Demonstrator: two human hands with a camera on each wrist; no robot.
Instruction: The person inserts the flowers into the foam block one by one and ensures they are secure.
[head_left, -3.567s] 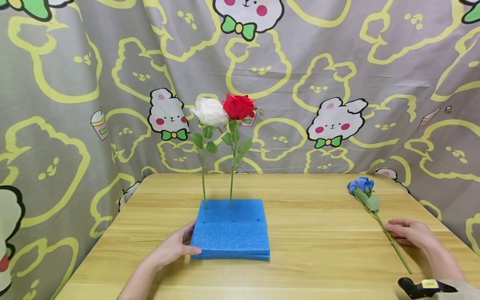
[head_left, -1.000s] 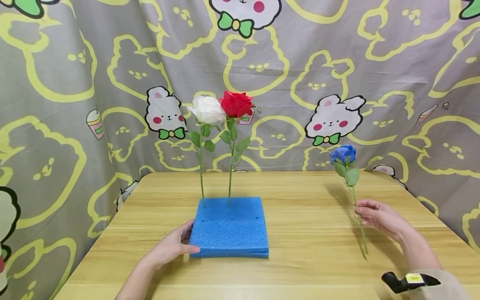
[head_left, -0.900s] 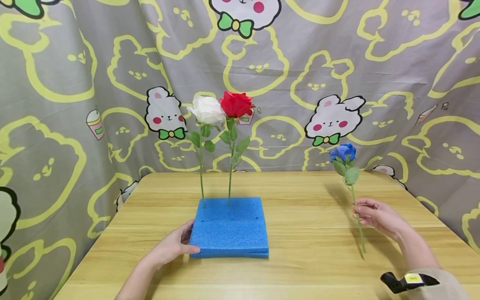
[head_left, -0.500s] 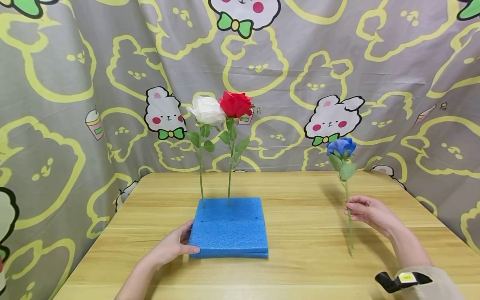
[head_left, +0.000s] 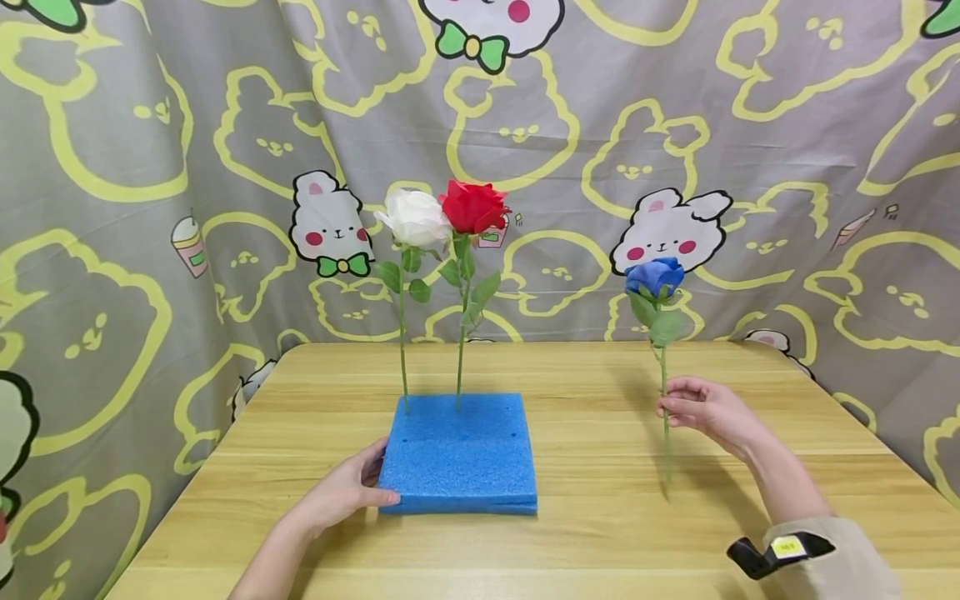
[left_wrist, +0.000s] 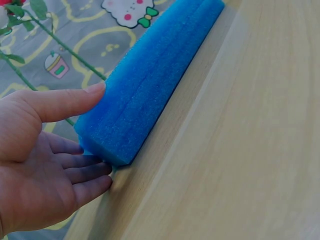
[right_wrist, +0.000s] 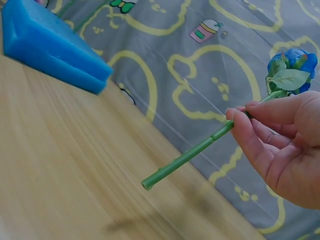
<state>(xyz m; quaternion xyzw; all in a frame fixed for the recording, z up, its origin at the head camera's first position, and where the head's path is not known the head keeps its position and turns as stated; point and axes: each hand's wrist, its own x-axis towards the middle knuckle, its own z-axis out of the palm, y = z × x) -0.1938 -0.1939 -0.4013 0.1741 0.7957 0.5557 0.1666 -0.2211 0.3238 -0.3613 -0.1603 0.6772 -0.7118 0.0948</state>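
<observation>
A blue foam block (head_left: pixel 459 454) lies on the table, with a white rose (head_left: pixel 415 218) and a red rose (head_left: pixel 474 207) standing upright in its back part. My left hand (head_left: pixel 337 493) rests against the block's left side, thumb at the front corner; in the left wrist view its fingers (left_wrist: pixel 87 172) lie fairly straight along the block's end. To the right, my right hand (head_left: pixel 708 412) pinches the green stem of a blue rose (head_left: pixel 655 277) between thumb and fingers. That rose is upright, bloom on top. In the right wrist view the cut stem end (right_wrist: pixel 146 184) hangs above the table.
Small dark holes (head_left: pixel 513 435) show in the block's top. Behind the wooden table (head_left: pixel 592 533) hangs a grey curtain (head_left: pixel 555 142) with cartoon bears. A black strap device (head_left: pixel 780 554) sits on the right wrist.
My right hand has picked the blue rose up off the table, turned it upright and carried it leftward. The left hand and the foam block stay where they were.
</observation>
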